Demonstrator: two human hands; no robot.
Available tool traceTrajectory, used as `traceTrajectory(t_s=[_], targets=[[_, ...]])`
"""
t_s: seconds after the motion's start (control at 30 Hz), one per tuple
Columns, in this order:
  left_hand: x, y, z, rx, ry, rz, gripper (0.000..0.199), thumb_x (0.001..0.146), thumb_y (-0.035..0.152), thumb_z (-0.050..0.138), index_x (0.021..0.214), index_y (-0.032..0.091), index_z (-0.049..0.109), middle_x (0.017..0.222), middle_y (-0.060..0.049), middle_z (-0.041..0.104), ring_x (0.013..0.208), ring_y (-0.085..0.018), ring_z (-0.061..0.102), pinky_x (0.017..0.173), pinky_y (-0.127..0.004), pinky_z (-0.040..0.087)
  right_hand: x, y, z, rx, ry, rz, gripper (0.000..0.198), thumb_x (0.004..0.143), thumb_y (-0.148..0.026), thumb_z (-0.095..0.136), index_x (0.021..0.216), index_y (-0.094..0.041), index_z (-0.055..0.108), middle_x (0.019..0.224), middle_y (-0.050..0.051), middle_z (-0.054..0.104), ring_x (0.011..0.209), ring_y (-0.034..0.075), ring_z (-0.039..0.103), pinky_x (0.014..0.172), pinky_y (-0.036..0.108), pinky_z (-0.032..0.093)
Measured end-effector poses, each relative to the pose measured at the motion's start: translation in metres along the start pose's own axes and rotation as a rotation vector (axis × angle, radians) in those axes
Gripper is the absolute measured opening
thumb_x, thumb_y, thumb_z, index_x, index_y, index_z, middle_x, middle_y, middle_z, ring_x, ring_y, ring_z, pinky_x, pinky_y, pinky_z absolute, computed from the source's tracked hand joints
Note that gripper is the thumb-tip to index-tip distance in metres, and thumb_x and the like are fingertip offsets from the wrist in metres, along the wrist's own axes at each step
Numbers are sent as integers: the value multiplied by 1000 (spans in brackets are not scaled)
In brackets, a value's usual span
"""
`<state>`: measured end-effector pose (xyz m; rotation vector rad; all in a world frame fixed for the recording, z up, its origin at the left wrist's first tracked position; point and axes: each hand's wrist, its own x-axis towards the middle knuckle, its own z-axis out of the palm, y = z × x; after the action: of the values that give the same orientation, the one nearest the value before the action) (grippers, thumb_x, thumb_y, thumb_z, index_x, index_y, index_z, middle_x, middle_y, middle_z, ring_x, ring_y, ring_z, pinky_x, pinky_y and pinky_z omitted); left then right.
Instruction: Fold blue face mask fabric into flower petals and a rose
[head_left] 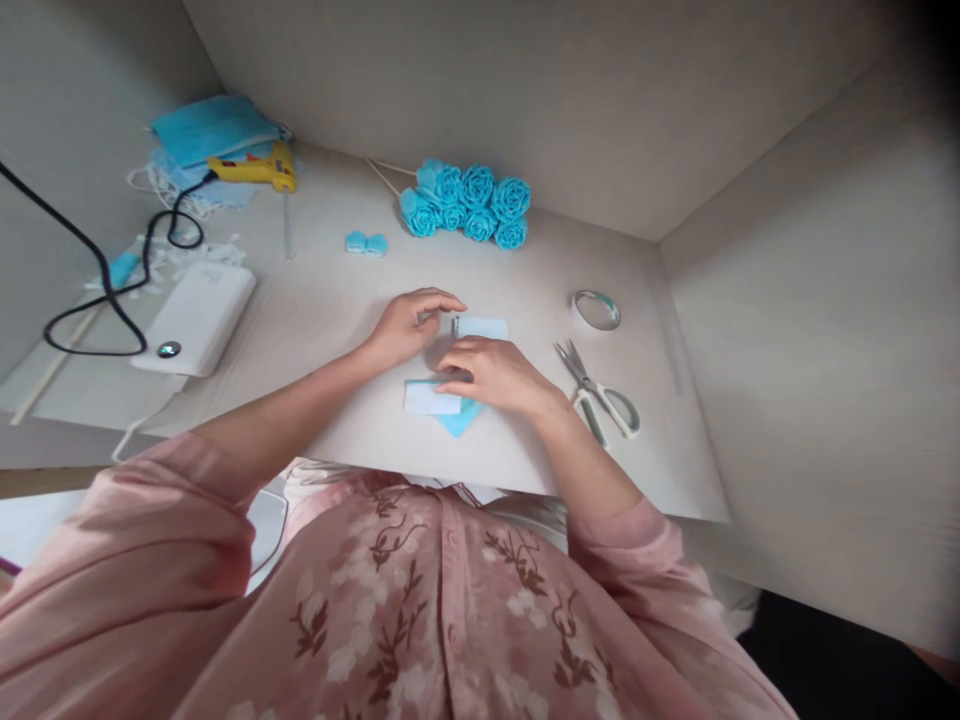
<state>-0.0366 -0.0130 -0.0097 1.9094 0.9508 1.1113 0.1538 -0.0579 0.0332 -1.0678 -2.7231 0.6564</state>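
Observation:
My left hand [412, 326] is over the table with its fingers loosely curved and apart, and I see nothing held in it. Its fingertips reach towards a small dark metal piece [455, 328], too small to name, at the left end of a pale blue-white rectangle [484, 327]. Just nearer to me, my right hand [501, 374] hovers low, thumb and fingers parted. Its thumb is over or touching a white rectangular piece [433, 399], which overlaps a blue sheet [459, 422]. The right hand partly hides both rectangles.
Scissors [592, 388] and a tape roll [595, 311] are at right. Blue fabric-like roses [480, 205] and a small blue bow-shaped piece [366, 244] lie behind. At left are a yellow glue gun [259, 170], blue face masks [214, 130], white power bank [202, 318] and black cable [94, 352].

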Motion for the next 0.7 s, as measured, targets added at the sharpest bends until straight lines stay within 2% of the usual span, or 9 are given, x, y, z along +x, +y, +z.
traceTrajectory(t_s=[0.07,0.17,0.27,0.33,0.43,0.5,0.57,0.7], targets=[[0,5,0,-61,25,-35,31,84,16,51,102,15,76,110,-8,76,105,-19,69,99,-33,52,2,-3,3,-47,-7,-20,12,93,-25,61,94,-20,72,99,7,72,95,20,61,74,28,37],[-1,11,0,-237,-16,-133,29,90,31,59,107,14,75,105,-10,76,97,-19,69,92,-33,53,2,-2,4,-6,45,-7,16,93,-18,55,88,-20,70,93,5,72,90,18,61,73,28,37],[-2,14,1,-491,-82,-250,47,90,50,62,119,14,70,107,-11,75,93,-20,70,84,-33,55,0,3,-1,169,209,98,12,91,-24,58,88,-21,69,85,1,71,76,14,60,71,26,38],[-2,16,1,-621,-114,-313,59,91,61,56,127,15,65,109,-12,74,93,-22,71,79,-32,56,-1,6,-5,297,336,185,13,90,-30,59,88,-21,68,80,-1,70,69,12,57,69,25,39],[-1,19,1,-681,-123,-371,72,93,71,43,135,15,61,110,-13,73,92,-23,71,74,-32,56,0,9,-8,453,490,290,17,88,-37,59,87,-21,67,74,-2,67,65,12,54,66,25,40],[-1,20,1,-684,-102,-380,74,92,72,44,135,15,60,112,-13,72,95,-24,71,78,-33,57,1,12,-7,555,552,331,20,86,-40,60,86,-21,66,70,-2,63,64,12,53,64,25,40],[-1,20,2,-682,-81,-366,71,87,70,56,132,14,62,114,-12,72,99,-24,70,82,-33,56,3,15,-5,652,591,349,22,84,-43,60,85,-21,65,69,-2,61,64,12,52,62,25,41],[0,15,4,-662,-38,-349,60,73,49,82,121,16,65,110,-9,74,94,-20,70,80,-29,53,6,20,-3,793,640,394,26,81,-48,62,84,-22,62,67,-2,57,62,12,51,59,26,43]])
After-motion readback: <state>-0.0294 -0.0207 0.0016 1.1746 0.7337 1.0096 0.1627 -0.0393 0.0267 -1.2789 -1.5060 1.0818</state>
